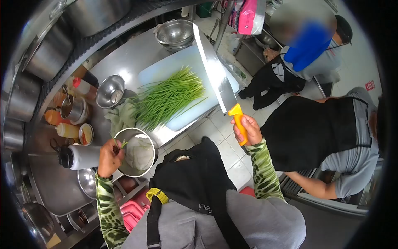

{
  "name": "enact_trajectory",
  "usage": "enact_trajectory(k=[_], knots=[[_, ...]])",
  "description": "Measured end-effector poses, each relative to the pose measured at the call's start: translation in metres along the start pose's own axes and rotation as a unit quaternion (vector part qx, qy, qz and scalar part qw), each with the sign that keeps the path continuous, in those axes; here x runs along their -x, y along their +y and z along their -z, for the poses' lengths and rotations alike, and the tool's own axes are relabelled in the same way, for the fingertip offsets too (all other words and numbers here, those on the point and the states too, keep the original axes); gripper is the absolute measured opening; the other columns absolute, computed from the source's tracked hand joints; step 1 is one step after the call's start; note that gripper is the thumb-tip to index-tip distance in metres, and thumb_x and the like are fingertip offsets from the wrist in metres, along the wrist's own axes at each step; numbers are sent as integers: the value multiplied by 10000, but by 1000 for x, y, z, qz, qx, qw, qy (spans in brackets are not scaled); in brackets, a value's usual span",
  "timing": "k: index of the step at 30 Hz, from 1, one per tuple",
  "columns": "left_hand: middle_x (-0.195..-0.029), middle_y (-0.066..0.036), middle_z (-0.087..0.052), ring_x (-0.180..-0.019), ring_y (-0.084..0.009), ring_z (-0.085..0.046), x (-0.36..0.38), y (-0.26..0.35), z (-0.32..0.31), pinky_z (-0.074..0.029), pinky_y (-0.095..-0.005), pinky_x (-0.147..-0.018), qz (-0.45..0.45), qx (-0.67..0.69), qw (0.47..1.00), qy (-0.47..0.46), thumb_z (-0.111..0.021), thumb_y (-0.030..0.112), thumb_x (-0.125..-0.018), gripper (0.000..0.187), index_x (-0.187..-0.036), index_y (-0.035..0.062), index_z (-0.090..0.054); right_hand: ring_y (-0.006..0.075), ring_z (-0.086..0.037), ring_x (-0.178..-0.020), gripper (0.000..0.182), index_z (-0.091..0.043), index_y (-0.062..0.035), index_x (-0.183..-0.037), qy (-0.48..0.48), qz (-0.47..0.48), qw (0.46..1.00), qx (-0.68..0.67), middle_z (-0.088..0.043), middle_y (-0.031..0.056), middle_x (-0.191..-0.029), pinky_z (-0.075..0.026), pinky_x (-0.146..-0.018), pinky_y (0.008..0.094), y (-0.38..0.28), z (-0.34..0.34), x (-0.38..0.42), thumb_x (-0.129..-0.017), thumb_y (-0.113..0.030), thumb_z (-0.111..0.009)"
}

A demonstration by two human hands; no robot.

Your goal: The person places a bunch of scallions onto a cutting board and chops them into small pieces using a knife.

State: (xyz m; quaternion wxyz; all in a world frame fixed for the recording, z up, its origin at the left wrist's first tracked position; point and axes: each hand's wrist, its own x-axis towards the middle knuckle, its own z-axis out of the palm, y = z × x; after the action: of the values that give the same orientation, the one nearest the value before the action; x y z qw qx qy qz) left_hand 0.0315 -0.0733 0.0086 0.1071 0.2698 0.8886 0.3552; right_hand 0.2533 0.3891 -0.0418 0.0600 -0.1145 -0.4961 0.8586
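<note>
My right hand (249,130) is closed around the orange handle of a long-bladed kitchen knife (214,69), its blade raised beside the cutting board (149,76). A heap of long green chives (172,95) lies across the board, some stems hanging over its near edge. My left hand (110,158) is at the left rim of a steel pot (154,146). Its fingers are pinched on a few short green chive pieces (122,144). Inside the pot is something pale and whitish (139,154) that I cannot make out clearly.
A damp cloth (121,116) and a small steel bowl (110,91) sit left of the chives. Stacked colanders (177,34) stand at the back. A white bottle (82,157) lies left. Two co-workers in black aprons (309,130) stand close on the right.
</note>
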Motion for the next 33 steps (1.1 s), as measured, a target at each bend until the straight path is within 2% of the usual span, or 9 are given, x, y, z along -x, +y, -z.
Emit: enact_trajectory(k=[6,9,10,13,14,22,26,28,33], knots=[[-772,34,-570,-665,-41,-525,4,0,7,-429,-229,-596,54,92,994,22,-684,-65,-839,184,-959,29,-580,63,-462,-477,374,-629,-14,-1121,16,-27,999,21,-583,26,-707,-393,-455,211,-1,24,-28,-1073,-370,-521],[-797,27,-593,-716,-48,-550,-2,20,12,-441,-223,-639,75,161,984,11,-681,-62,-840,176,-943,43,-584,39,-447,-473,337,-653,-38,-1103,100,0,982,163,-589,4,-719,-365,-449,200,-5,29,-48,-1056,-357,-554],[-803,24,-605,-731,-52,-561,-7,28,12,-448,-223,-651,76,193,978,7,-680,-61,-841,174,-941,47,-587,139,-550,-526,317,-672,-54,-1138,122,6,965,234,-625,40,-735,-454,-511,270,-1,45,-60,-1024,-341,-598],[-863,3,-645,-798,-84,-620,-33,68,4,-490,-236,-702,98,261,960,-15,-686,-47,-865,157,-945,60,-603,295,-651,-683,348,-669,-68,-1217,196,245,743,591,-653,104,-773,-539,-658,383,10,55,-97,-989,-330,-638],[-881,-1,-648,-814,-91,-629,-45,72,-5,-503,-242,-713,88,297,951,-17,-692,-41,-872,157,-955,61,-607,398,-664,-854,399,-655,-96,-1283,202,228,708,638,-659,155,-868,-543,-793,467,14,62,-108,-952,-320,-664],[-984,-22,-662,-936,-170,-682,-144,124,-90,-580,-346,-829,93,559,824,9,-730,38,-917,246,-1128,76,-610,350,-632,-1005,452,-652,-99,-1299,198,216,563,773,-641,153,-1090,-497,-880,475,31,75,-147,-898,-301,-711],[-1011,-13,-663,-960,-166,-680,-167,123,-130,-585,-329,-811,133,608,782,33,-706,35,-937,218,-1135,90,-632,341,-644,-1067,435,-650,-23,-1293,63,357,717,595,-604,195,-1302,-522,-912,437,3,27,-158,-905,-199,-738],[-1025,-17,-674,-971,-161,-680,-170,123,-144,-589,-330,-829,133,620,773,32,-699,31,-942,212,-1133,94,-634,268,-670,-1051,487,-616,-14,-1350,-102,167,923,332,-617,202,-1295,-556,-865,373,-18,-22,-160,-919,-201,-744],[-1032,-64,-681,-932,-173,-692,-173,139,-185,-606,-309,-802,113,643,752,87,-678,20,-946,171,-1107,49,-627,215,-713,-925,464,-622,11,-1338,-202,146,911,327,-713,204,-1134,-574,-782,335,-9,-58,-193,-934,-191,-731]])
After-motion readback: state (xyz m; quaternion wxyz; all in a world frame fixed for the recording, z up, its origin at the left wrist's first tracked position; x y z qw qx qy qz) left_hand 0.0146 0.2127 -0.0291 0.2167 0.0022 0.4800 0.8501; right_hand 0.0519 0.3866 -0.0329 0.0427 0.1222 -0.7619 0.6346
